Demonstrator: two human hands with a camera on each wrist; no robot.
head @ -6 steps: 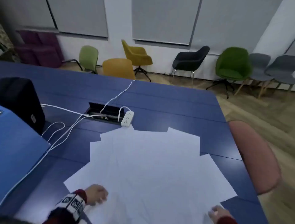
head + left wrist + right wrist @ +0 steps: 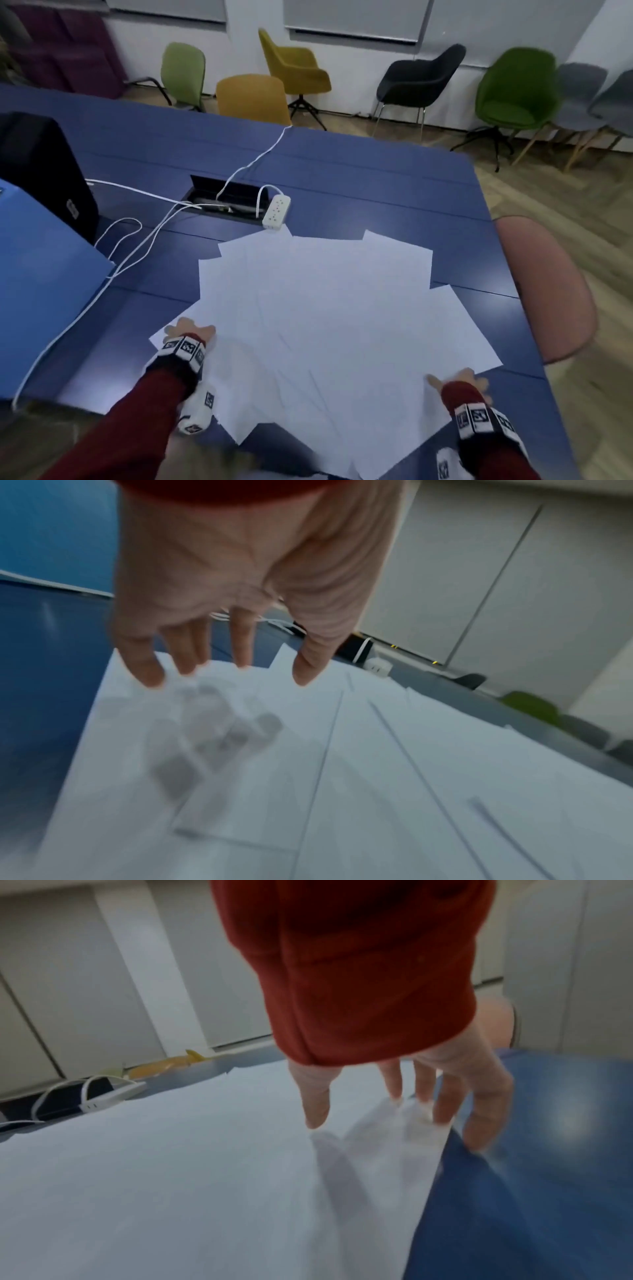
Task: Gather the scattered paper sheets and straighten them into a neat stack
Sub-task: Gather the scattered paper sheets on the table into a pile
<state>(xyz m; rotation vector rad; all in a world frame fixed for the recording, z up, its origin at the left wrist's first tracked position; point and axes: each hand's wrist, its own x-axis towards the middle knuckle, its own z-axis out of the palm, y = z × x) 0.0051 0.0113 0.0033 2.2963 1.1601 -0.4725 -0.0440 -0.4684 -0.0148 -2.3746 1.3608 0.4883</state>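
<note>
Several white paper sheets (image 2: 318, 308) lie fanned out and overlapping on the blue table (image 2: 376, 178). My left hand (image 2: 188, 330) hovers at the fan's left edge with fingers spread and straight, holding nothing; in the left wrist view the left hand (image 2: 222, 669) hangs just above the sheets (image 2: 308, 777). My right hand (image 2: 457, 377) is at the fan's right edge, fingers spread. In the right wrist view the right hand (image 2: 394, 1115) has its fingertips at the sheets' (image 2: 205, 1164) edge, the little finger over bare table.
A white power strip (image 2: 276, 211) lies by the sheets' far corner, with white cables (image 2: 137, 246) running left from a cable hatch (image 2: 226, 202). A blue folder (image 2: 41, 291) and black box (image 2: 44, 171) stand at left. A pink chair (image 2: 548, 291) is at the table's right edge.
Both hands have moved forward into view and opened, fingers now spread; the left one was more bunched before. The camera has tilted down. The sheets lie as before.
</note>
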